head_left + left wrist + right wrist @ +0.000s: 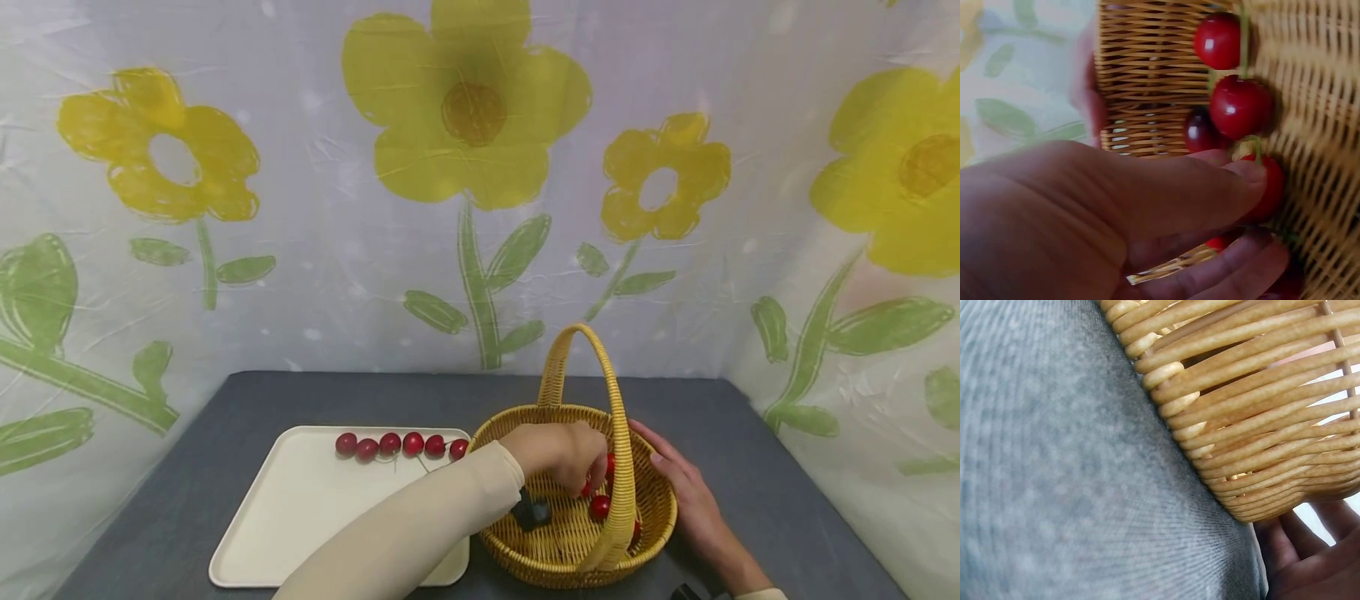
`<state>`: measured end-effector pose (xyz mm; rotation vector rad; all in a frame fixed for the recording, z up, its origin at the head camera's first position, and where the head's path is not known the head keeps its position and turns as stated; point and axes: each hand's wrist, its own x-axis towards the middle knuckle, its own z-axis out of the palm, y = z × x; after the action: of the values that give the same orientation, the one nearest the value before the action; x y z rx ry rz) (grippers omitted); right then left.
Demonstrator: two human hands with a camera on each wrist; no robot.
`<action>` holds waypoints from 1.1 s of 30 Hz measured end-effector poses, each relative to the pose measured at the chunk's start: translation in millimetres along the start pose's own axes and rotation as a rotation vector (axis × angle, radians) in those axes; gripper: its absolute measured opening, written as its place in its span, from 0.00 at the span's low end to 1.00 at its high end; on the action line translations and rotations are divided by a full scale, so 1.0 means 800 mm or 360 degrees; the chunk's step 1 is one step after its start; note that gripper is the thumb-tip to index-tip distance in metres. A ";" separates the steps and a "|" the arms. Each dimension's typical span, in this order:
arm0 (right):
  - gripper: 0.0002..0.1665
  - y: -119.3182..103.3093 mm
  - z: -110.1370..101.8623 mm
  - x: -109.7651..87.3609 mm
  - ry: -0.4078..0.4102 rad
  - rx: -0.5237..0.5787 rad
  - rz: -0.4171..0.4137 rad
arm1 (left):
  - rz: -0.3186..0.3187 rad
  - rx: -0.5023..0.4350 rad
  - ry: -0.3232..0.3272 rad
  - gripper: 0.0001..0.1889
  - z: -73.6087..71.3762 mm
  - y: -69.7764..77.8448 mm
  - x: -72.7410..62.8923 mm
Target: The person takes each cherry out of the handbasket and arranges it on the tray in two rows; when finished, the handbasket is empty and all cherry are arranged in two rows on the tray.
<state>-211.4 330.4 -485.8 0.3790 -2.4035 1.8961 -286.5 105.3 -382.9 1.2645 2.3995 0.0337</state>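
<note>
My left hand [573, 454] reaches under the handle into a yellow wicker basket [498, 554]. In the left wrist view its thumb and fingers pinch a red cherry [1272, 190] with a green stem. Other cherries lie beside it, among them a bright red cherry [1241, 107] and a darker cherry [1200, 130] against the wicker wall. On the basket's right side my right hand [693, 504] holds the rim, thumb at the edge and fingers along the outside. The right wrist view shows the woven outer wall, with part of that hand below.
Left of the basket lies a cream tray [300, 508] with a row of cherries [390, 444] along its far edge. My left sleeve crosses over the tray. A dark grey tabletop [360, 396] lies underneath, and a flowered curtain [315, 250] hangs behind.
</note>
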 end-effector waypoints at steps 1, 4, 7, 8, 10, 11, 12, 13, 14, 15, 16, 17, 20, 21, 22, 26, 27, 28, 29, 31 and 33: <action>0.32 0.000 0.000 0.000 -0.0004 0.0008 0.0000 | -0.0015 0.0022 -0.0024 0.11 0.001 0.000 0.001; 0.32 0.001 0.000 0.000 -0.0018 0.0012 -0.0010 | -0.0024 0.0065 -0.0044 0.13 0.003 0.000 0.001; 0.32 0.002 0.000 0.000 -0.0023 0.0012 -0.0018 | 0.0021 0.0044 0.0005 0.11 0.001 -0.001 -0.003; 0.32 0.002 0.000 0.001 -0.0023 0.0008 -0.0021 | 0.0040 0.0024 0.0021 0.10 0.000 -0.002 -0.005; 0.32 0.002 -0.001 0.001 -0.0026 0.0011 -0.0023 | 0.0094 -0.0017 0.0067 0.07 -0.004 -0.002 -0.012; 0.32 0.002 -0.001 0.001 -0.0026 0.0014 -0.0026 | 0.0121 -0.0047 0.0096 0.07 -0.006 -0.003 -0.015; 0.32 0.002 0.000 0.001 -0.0027 0.0017 -0.0028 | 0.0141 -0.0088 0.0123 0.06 -0.007 -0.003 -0.020; 0.32 0.002 0.000 0.000 -0.0026 0.0020 -0.0028 | 0.0166 -0.0126 0.0156 0.06 -0.008 -0.004 -0.024; 0.32 0.002 0.000 0.000 -0.0025 0.0020 -0.0029 | 0.0194 -0.0177 0.0189 0.06 -0.008 -0.005 -0.028; 0.32 0.001 0.000 -0.001 -0.0022 0.0025 -0.0025 | 0.0228 -0.0220 0.0229 0.07 -0.008 -0.006 -0.033; 0.32 0.001 0.000 -0.001 -0.0019 0.0026 -0.0019 | 0.0264 -0.0269 0.0271 0.07 -0.007 -0.007 -0.038; 0.32 0.000 0.000 -0.002 -0.0014 0.0027 -0.0011 | 0.0301 -0.0314 0.0320 0.08 -0.005 -0.009 -0.043; 0.32 -0.001 0.002 -0.003 0.0007 -0.0008 0.0024 | 0.0394 -0.0489 0.0464 0.09 0.000 -0.015 -0.059; 0.32 -0.002 0.002 -0.003 0.0010 -0.0015 0.0035 | 0.0400 -0.0561 0.0509 0.10 0.002 -0.017 -0.065; 0.32 -0.002 0.002 -0.003 0.0012 -0.0023 0.0041 | 0.0392 -0.0642 0.0553 0.11 0.004 -0.019 -0.071; 0.32 -0.002 0.003 -0.003 0.0007 -0.0012 0.0053 | 0.0275 -0.1121 0.0667 0.13 0.010 -0.028 -0.101; 0.32 -0.002 0.003 -0.003 0.0002 -0.0005 0.0053 | 0.0249 -0.1224 0.0693 0.14 0.011 -0.031 -0.109; 0.32 -0.002 0.004 -0.003 0.0001 0.0004 0.0055 | 0.0232 -0.1308 0.0720 0.14 0.012 -0.034 -0.118; 0.32 -0.002 0.003 -0.003 -0.0002 0.0017 0.0059 | 0.0224 -0.1388 0.0741 0.15 0.013 -0.037 -0.126; 0.32 -0.003 0.003 -0.002 -0.0001 0.0021 0.0062 | 0.0220 -0.1469 0.0799 0.16 0.015 -0.046 -0.142; 0.33 -0.004 0.003 -0.002 -0.0005 0.0035 0.0060 | 0.0234 -0.1477 0.0877 0.16 0.019 -0.056 -0.159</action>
<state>-209.1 328.0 -483.8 0.3405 -2.4106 1.9405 -253.1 -24.0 -360.8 1.0110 2.1703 1.5071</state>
